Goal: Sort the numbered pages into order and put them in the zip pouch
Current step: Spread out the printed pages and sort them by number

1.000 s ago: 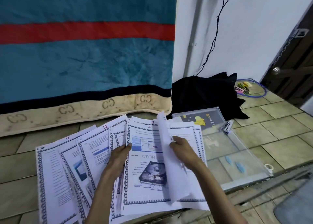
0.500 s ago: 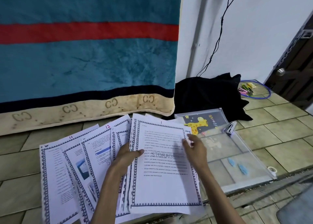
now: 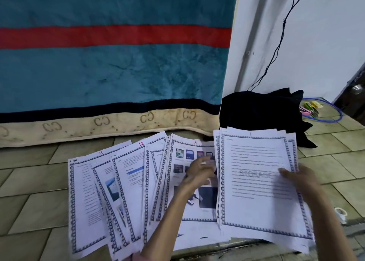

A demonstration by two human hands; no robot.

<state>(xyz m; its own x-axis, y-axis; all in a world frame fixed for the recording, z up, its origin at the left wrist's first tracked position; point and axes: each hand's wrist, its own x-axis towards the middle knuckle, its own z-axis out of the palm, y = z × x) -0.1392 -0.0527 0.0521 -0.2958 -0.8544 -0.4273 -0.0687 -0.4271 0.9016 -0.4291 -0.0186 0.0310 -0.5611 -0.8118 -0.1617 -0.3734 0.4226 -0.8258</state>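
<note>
Shifted right, the page-1 stack [image 3: 256, 181] is pinched by the right hand [image 3: 300, 179]; left hand [image 3: 199, 173], fingers spread, rests on page 8 [image 3: 189, 148].

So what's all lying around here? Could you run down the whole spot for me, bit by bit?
Surface: tiled floor.
Job's things: numbered pages fanned out; a stack topped by page 1 on the right; zip pouch not visible.
Clutter: black cloth; tape roll; coloured bits inside a blue loop.
Hands: left hand blurred over page 8; right hand holds the stack.
Cables: black cord down the wall.
Surroundings: teal blanket, white wall.
</note>
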